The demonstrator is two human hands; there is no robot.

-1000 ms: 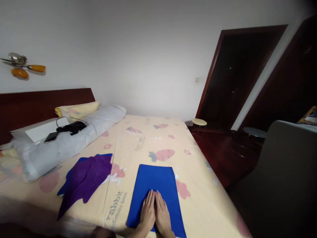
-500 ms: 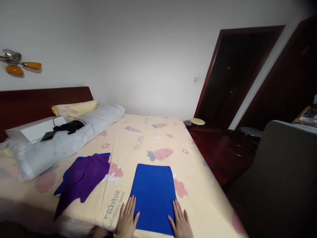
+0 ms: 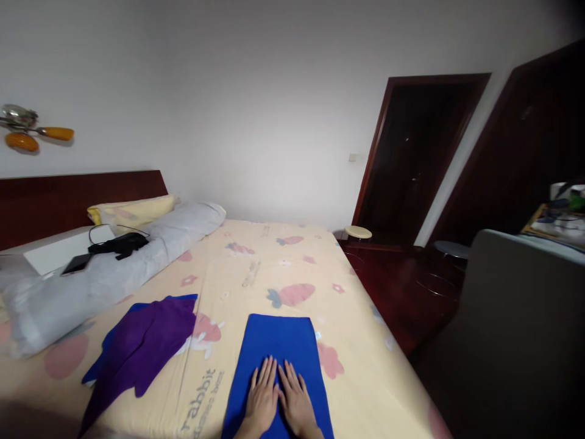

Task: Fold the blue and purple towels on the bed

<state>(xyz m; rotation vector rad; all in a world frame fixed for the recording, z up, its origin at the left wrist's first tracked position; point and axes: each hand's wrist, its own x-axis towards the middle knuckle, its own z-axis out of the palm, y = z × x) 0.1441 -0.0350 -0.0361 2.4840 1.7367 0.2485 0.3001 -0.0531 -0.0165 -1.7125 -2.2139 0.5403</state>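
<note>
A blue cloth (image 3: pixel 278 334) lies flat in a rectangle on the bed, its near edge cut off by the bottom of the view. My left hand (image 3: pixel 263 395) rests flat on its middle, fingers stretched forward. Close beside it, my right hand (image 3: pixel 295 396) lies flat on the same cloth, its fingers also extended. The thumbs of both hands almost meet. Off to the left, a crumpled purple cloth (image 3: pixel 148 341) is heaped over another blue cloth (image 3: pixel 103 356), which shows only along its edges.
The bed (image 3: pixel 247 268) has a cream sheet with strawberry prints. Along the headboard lie a grey-white bundle (image 3: pixel 169 244), a white box (image 3: pixel 64 251), a phone (image 3: pixel 77 264) and a black strap-like item (image 3: pixel 121 244). A grey chair back (image 3: pixel 498 323) and stools (image 3: pixel 358 232) stand to the right.
Both hands have moved inward from the blue cloth's side edges to its middle, coming close together. The view has tilted up slightly, so everything sits lower.
</note>
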